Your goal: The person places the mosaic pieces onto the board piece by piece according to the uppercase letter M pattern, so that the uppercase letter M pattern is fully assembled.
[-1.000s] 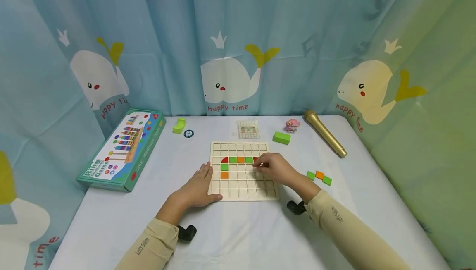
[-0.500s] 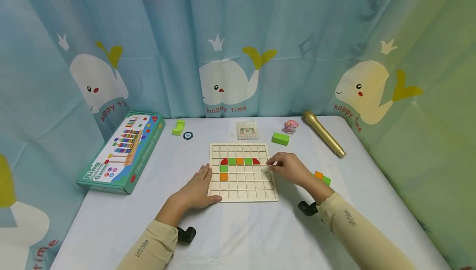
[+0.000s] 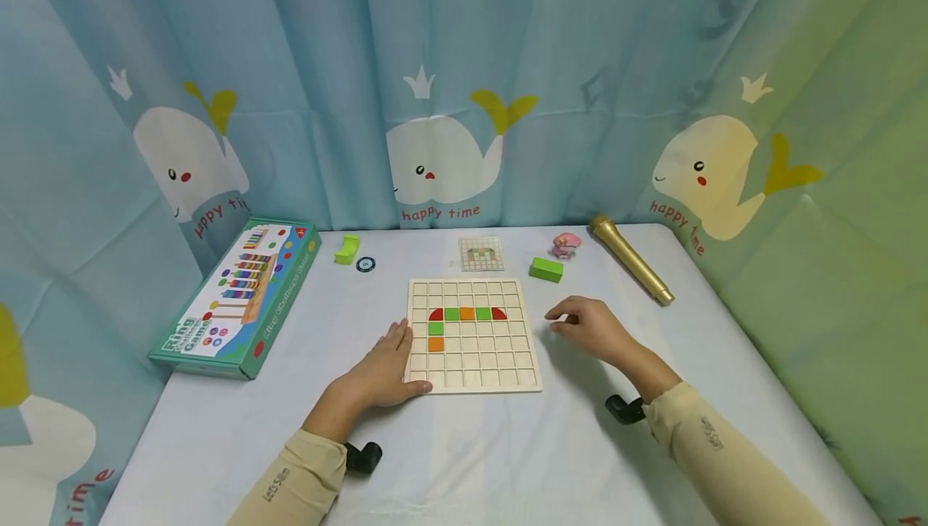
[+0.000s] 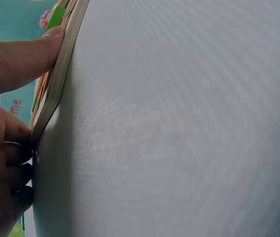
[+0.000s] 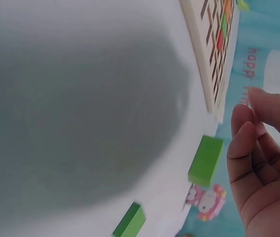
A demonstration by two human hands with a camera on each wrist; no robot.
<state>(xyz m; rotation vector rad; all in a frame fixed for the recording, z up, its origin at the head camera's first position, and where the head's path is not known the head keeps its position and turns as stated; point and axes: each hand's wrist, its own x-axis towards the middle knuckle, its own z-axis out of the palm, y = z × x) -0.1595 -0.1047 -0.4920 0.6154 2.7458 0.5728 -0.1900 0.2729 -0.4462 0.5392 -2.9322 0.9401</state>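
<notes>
Head view, one board (image 3: 478, 365), seven tiles (image 3: 467, 314) (two red), left fingers (image 3: 395, 337) straight, right fingers (image 3: 571, 308) half-curled.

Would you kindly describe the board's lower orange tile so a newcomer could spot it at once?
On the white table, find the wooden grid board that the left hand touches. In its second column from the left, the lower orange tile lies directly below a green tile. Unlike it, the upper orange tile sits between two green ones.

The pale wooden gridded board (image 3: 474, 362) carries red, green and orange flat tiles (image 3: 467, 314), while the blue cloth curtain (image 3: 312, 51) shows white whales (image 3: 442, 151).
</notes>
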